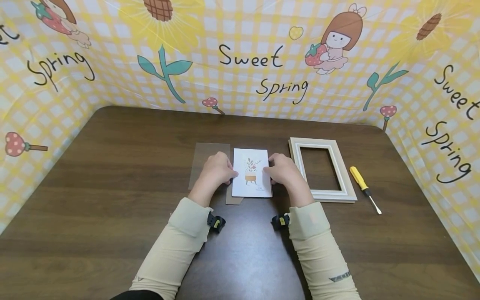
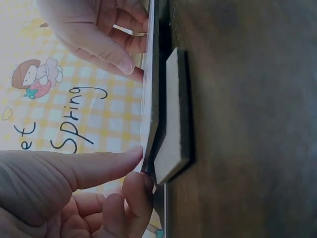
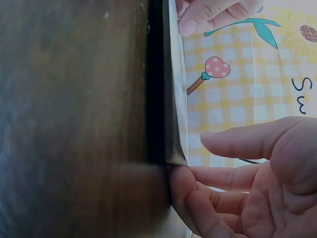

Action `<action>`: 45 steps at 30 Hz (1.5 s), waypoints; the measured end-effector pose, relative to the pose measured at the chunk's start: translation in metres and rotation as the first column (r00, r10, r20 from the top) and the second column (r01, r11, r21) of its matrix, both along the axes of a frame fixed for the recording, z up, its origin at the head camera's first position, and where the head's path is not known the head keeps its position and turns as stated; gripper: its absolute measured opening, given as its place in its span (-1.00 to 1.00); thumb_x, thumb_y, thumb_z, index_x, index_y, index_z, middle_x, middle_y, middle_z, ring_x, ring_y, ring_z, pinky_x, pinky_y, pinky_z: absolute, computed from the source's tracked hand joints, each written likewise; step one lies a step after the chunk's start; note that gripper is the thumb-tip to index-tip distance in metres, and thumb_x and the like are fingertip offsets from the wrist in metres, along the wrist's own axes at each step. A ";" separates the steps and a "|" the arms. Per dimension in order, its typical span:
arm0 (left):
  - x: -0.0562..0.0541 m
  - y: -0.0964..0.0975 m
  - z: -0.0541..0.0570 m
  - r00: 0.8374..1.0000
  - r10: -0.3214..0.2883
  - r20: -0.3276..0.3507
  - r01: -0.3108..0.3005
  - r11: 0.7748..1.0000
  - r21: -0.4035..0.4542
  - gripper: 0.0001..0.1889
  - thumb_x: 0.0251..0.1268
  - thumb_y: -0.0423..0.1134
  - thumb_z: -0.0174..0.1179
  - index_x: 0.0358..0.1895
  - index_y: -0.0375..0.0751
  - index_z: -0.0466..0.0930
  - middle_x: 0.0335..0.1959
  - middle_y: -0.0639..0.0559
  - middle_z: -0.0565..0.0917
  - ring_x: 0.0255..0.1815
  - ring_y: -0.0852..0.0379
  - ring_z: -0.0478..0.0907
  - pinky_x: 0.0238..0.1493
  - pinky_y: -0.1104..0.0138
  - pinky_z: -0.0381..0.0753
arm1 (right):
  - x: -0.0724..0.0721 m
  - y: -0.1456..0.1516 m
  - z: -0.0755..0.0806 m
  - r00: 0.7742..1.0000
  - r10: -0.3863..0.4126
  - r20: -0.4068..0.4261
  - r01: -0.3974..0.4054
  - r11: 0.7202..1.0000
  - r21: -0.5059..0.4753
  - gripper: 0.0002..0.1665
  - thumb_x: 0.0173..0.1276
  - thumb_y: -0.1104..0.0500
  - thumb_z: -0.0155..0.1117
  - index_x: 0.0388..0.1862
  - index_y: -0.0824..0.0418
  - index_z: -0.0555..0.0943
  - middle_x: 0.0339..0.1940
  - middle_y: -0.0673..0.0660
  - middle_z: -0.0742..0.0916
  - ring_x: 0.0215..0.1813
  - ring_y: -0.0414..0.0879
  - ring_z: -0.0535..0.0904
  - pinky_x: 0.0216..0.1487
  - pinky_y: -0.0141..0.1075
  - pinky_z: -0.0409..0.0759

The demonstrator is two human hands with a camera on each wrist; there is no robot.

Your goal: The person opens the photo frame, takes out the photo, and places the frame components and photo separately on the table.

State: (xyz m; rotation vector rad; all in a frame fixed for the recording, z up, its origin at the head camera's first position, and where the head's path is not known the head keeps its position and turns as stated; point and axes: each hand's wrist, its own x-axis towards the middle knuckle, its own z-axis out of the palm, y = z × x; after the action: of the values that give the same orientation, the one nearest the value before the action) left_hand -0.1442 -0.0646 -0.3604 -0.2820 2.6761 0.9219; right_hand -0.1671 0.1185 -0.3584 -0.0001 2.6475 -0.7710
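Observation:
A white picture card [image 1: 243, 156] with a printed potted plant lies over a thin dark-edged board [image 2: 154, 99]. Beneath that board, a tan cardboard piece [image 1: 234, 201] with an angled end sticks out at the near left. My left hand [image 1: 217, 167] pinches the card and board at their left edge, thumb on top and fingers below. On the opposite edge is my right hand [image 1: 283, 168], its curled fingers against the edge from below. The right thumb [image 3: 233, 139] is over the card, slightly off its surface in the right wrist view.
A clear sheet [image 1: 200, 160] lies on the brown table [image 1: 112, 200], left of the card. To the right are a cream picture frame [image 1: 339, 166] and a yellow-handled screwdriver [image 1: 358, 178]. Yellow checked cloth [image 1: 240, 25] walls the table's back and sides.

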 end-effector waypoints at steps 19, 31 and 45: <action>-0.007 -0.025 0.006 0.999 -0.050 -0.011 0.051 0.992 0.116 -0.84 0.30 -0.24 0.31 -0.25 -0.29 0.73 -0.42 -0.11 0.72 -0.33 0.03 0.61 -0.18 0.25 0.51 | -0.003 0.002 0.000 0.999 0.036 0.008 -0.036 0.999 0.028 -0.44 0.44 0.23 0.18 0.38 0.34 0.39 0.20 0.34 0.62 -0.35 -0.03 0.74 0.02 -0.12 0.59; -0.010 -0.035 0.006 0.999 -0.019 0.048 0.006 0.962 0.273 -0.83 0.32 -0.27 0.30 -0.17 -0.34 0.70 -0.32 -0.13 0.70 -0.43 0.12 0.66 -0.29 0.35 0.61 | -0.003 0.001 -0.001 0.999 0.032 0.013 -0.032 0.999 0.035 -0.37 0.42 0.23 0.23 0.42 0.33 0.35 0.18 0.34 0.64 -0.34 -0.04 0.75 0.01 -0.13 0.59; -0.013 -0.053 0.007 0.995 -0.059 0.075 0.024 0.917 0.398 -0.78 0.36 -0.24 0.26 -0.04 -0.30 0.67 -0.33 -0.07 0.70 -0.36 0.09 0.62 -0.28 0.35 0.52 | -0.006 0.002 -0.003 0.997 0.073 0.009 -0.073 0.995 0.068 -0.30 0.38 0.21 0.24 0.46 0.34 0.31 0.13 0.32 0.67 -0.44 -0.10 0.72 -0.10 -0.23 0.58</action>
State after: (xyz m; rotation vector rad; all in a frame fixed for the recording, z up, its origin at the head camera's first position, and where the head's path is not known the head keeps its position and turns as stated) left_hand -0.1569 -0.1174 -0.3536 -0.1664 2.3368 1.3742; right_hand -0.1727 0.1204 -0.3613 -0.0754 2.6503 -0.6549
